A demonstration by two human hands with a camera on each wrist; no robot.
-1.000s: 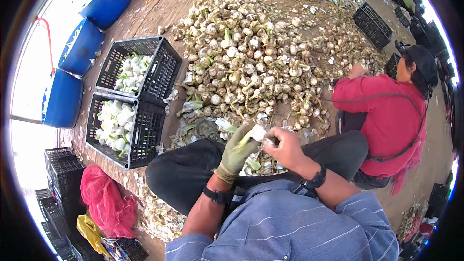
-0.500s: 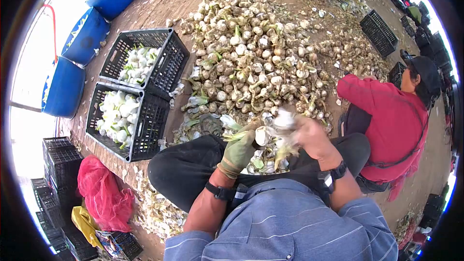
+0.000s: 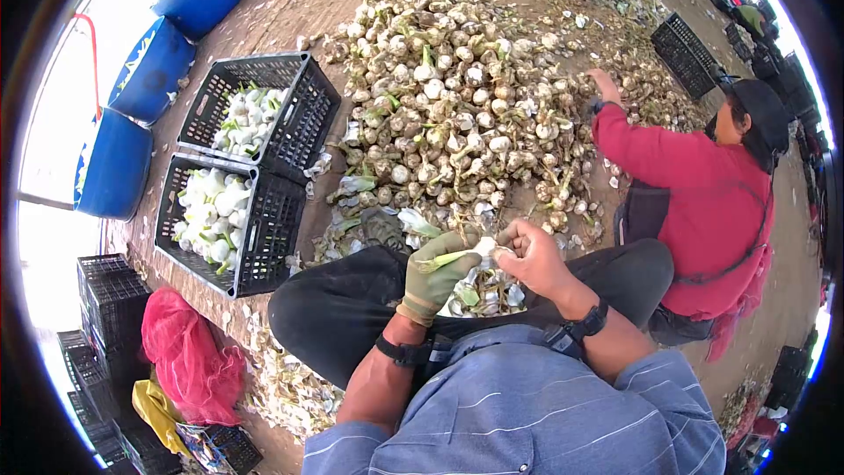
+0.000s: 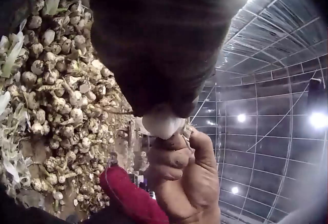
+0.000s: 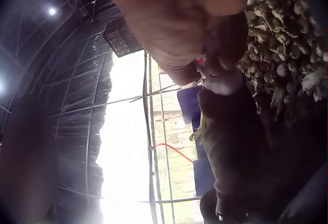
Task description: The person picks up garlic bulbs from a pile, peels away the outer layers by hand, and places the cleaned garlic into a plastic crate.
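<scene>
In the head view my gloved left hand (image 3: 431, 282) grips a white garlic bulb (image 3: 484, 246), its pale green stem (image 3: 447, 259) lying across the palm side. My bare right hand (image 3: 538, 264) meets the bulb from the other side, with thumb and curled fingers pinching at its end. The left wrist view shows the bulb (image 4: 163, 126) between the dark glove above and the right hand's fingers (image 4: 171, 157) below. Shadow hides much of the left hand in both wrist views. Past the hands lies a large heap of unpeeled garlic (image 3: 457, 106).
Two black crates (image 3: 280, 233) holding cleaned white garlic stand at the left, with blue tubs (image 3: 119, 163) behind them. A person in a red top (image 3: 694, 203) sits close on the right. Loose peelings (image 3: 479, 295) lie between the legs; a pink mesh bag (image 3: 189, 343) lies lower left.
Half a second ago the right hand was swung off to the right with loose skins blurred around it; now it is back at the bulb. The left hand has kept its grip.
</scene>
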